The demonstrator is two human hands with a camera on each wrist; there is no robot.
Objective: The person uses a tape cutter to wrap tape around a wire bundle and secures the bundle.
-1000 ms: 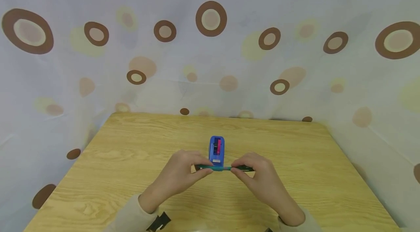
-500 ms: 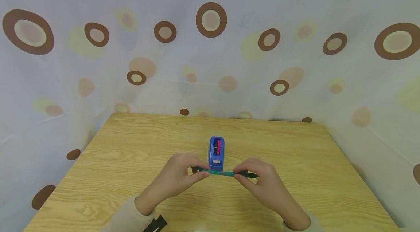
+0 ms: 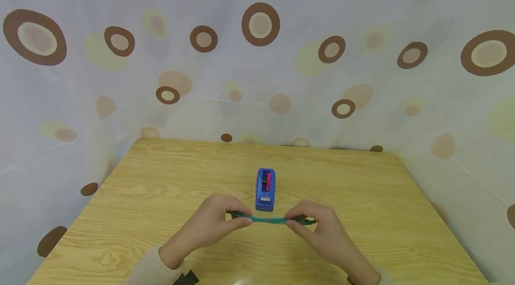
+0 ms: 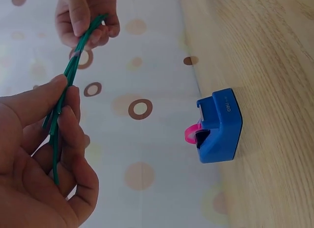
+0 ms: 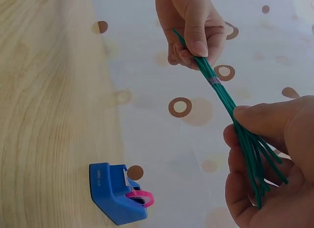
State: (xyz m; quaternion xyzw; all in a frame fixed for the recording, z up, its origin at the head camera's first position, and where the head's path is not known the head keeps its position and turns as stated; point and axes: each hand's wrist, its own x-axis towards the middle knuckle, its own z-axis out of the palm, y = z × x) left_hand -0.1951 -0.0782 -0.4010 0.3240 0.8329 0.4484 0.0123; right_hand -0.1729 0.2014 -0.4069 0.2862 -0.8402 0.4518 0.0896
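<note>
Both hands hold a bundle of thin green wires (image 3: 265,220) level above the table, one hand at each end. A narrow band of tape (image 5: 215,81) wraps the bundle near its middle. My left hand (image 3: 213,222) pinches the left part between thumb and fingers. On the other side my right hand (image 3: 315,229) pinches the right part, and the loose wire ends (image 5: 265,164) fan out over its fingers in the right wrist view. Just beyond the bundle stands a blue tape dispenser (image 3: 264,202) with a pink tape roll (image 3: 268,181) in it.
The wooden table (image 3: 169,177) spreads out under the hands. Behind it and along its sides hangs a pale curtain (image 3: 257,74) printed with brown rings and dots.
Both hands have drawn the bundle back toward the body, away from the tape dispenser, and spread a little farther apart. The dispenser has stayed put.
</note>
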